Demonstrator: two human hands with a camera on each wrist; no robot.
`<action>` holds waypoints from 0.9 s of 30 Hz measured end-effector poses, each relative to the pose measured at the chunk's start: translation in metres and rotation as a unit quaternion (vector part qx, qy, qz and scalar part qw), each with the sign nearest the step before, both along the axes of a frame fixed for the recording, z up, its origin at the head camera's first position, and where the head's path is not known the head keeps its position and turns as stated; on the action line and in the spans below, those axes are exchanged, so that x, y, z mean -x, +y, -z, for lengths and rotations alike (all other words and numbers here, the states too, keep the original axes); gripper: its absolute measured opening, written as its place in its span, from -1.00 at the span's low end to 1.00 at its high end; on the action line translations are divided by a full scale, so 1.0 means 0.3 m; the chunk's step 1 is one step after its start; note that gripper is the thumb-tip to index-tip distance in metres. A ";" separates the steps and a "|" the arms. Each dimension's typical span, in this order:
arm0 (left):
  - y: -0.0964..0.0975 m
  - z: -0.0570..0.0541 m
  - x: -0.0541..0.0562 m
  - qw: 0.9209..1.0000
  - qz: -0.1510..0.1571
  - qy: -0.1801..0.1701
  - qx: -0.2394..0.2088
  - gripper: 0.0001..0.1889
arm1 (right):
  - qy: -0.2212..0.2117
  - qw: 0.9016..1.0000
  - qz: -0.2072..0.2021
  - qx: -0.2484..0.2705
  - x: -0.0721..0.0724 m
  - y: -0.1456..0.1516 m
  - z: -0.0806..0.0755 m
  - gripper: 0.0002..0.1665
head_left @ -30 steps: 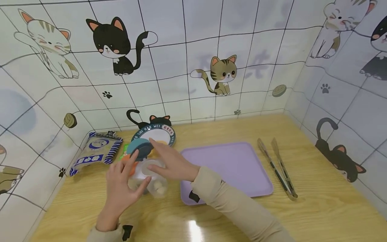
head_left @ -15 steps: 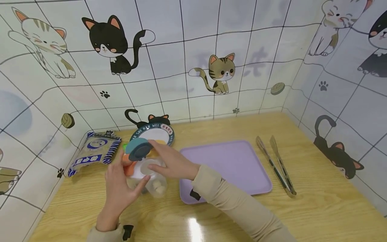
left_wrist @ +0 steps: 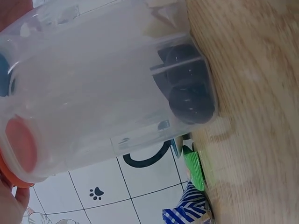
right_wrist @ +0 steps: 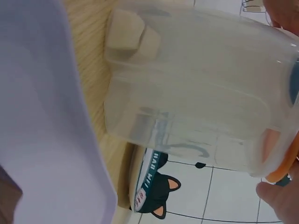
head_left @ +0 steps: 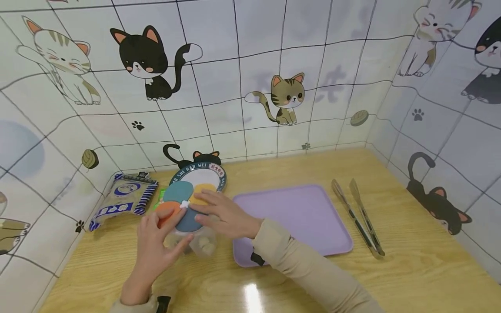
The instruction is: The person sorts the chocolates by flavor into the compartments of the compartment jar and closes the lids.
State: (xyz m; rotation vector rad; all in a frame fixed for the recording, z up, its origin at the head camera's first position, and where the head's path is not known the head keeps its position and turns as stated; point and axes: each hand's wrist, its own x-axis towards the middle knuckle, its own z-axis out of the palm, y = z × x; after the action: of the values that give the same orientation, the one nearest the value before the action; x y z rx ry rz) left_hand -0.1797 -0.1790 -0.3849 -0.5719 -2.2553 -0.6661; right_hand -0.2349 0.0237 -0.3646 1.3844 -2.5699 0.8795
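Note:
A clear storage container (head_left: 204, 244) with a lid of several coloured flaps stands at the left of the table. My left hand (head_left: 154, 239) grips its top, fingers over the orange flap (head_left: 166, 209) and thumb at the front. My right hand (head_left: 227, 215) lies with extended fingers on the yellow flap (head_left: 203, 191) and the blue flap (head_left: 188, 221), which is down. The teal flap (head_left: 178, 191) is down too. Dark rounded pieces (left_wrist: 189, 86) sit in the bottom of one compartment in the left wrist view; pale chunks (right_wrist: 126, 30) lie in another in the right wrist view.
Right of the container lies a lilac tray (head_left: 297, 217), with metal tongs (head_left: 360, 219) beyond it. Behind the container is a round plate (head_left: 199, 174) with a dark green rim. A clipped bag (head_left: 124, 195) and a green packet (left_wrist: 194, 168) are at the left.
The blue flap stood raised over a white opening; now it is folded down flat. My right hand has come down onto the lid. My left hand stays at the container's top.

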 end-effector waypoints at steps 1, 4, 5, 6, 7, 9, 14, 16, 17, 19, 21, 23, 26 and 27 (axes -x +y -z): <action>0.004 0.003 0.003 1.000 0.000 0.001 -0.001 -0.42 | -0.009 1.000 0.004 0.017 0.000 0.000 0.006 -0.27; 0.014 0.012 0.010 1.000 -0.001 0.003 -0.004 -0.49 | -0.009 0.999 0.021 0.047 0.001 -0.001 0.025 -0.38; 0.016 0.014 0.012 1.000 -0.003 0.004 -0.007 -0.51 | -0.003 0.998 0.026 0.050 0.000 -0.002 0.029 -0.40; 0.017 0.016 0.011 1.000 -0.005 0.005 -0.011 -0.51 | 0.002 0.998 0.031 0.050 -0.001 -0.003 0.033 -0.42; 0.017 0.017 0.010 1.000 -0.007 0.004 -0.014 -0.51 | 0.007 0.998 0.036 0.048 -0.003 -0.006 0.036 -0.42; 0.014 0.016 0.006 1.000 -0.012 0.000 -0.020 -0.51 | 0.013 0.998 0.046 0.039 -0.008 -0.011 0.040 -0.39; 0.009 -0.002 0.004 1.000 -0.021 -0.016 0.002 -0.52 | 0.040 0.996 0.082 0.015 -0.025 -0.016 0.036 -0.27; 0.008 -0.009 0.004 0.999 -0.021 -0.021 0.016 -0.51 | 0.057 0.994 0.095 0.003 -0.032 -0.017 0.035 -0.26; 0.008 -0.012 0.002 0.999 -0.021 -0.025 0.022 -0.52 | 0.063 0.993 0.099 0.000 -0.037 -0.018 0.036 -0.26; 0.007 -0.014 -0.004 0.999 -0.023 -0.031 0.026 -0.52 | 0.069 0.992 0.102 -0.004 -0.043 -0.023 0.042 -0.29; 0.005 -0.014 -0.011 0.998 -0.030 -0.043 0.026 -0.52 | 0.068 0.993 0.099 0.001 -0.048 -0.030 0.047 -0.32; 0.005 -0.016 -0.017 0.998 -0.035 -0.048 0.024 -0.52 | 0.056 0.994 0.093 0.010 -0.052 -0.032 0.048 -0.34; 0.011 -0.020 -0.020 0.998 -0.033 -0.042 0.025 -0.54 | 0.036 0.995 0.087 0.007 -0.042 -0.024 0.046 -0.32; 0.015 -0.022 -0.020 0.999 -0.028 -0.038 0.026 -0.56 | 0.030 0.995 0.090 0.001 -0.035 -0.018 0.044 -0.31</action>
State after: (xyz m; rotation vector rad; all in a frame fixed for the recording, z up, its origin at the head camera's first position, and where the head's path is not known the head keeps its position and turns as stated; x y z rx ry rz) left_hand -0.1736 -0.1744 -0.3783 -0.5150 -2.3567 -0.6113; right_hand -0.2243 0.0184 -0.3778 1.1364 -2.5980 0.7981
